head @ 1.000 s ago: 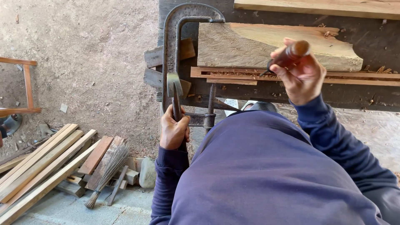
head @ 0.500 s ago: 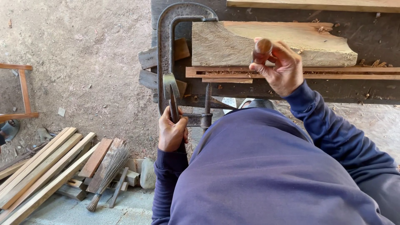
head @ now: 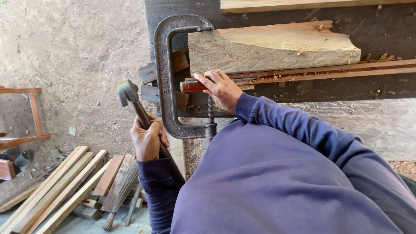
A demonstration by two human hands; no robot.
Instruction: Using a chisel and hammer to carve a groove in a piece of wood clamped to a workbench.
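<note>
The right hand (head: pixel 222 89) is clenched on a red-handled chisel (head: pixel 195 86) laid against the clamped wood slab (head: pixel 268 50) on the tabletop (head: pixel 381 30). Its long axis runs sideways, blade toward the slab's right end (tip hidden). The left hand (head: pixel 148 139), fingers wrapped round a hammer (head: pixel 130 97), looks poised; striking calls for a squarely set handle end.

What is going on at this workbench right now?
A person in a blue top stands at a dark bench. The left hand grips a hammer, head raised beside a big iron clamp. The right hand rests on a red-handled chisel, lying against a rough plank in the clamp. Wood strips lie on the ground.
</note>
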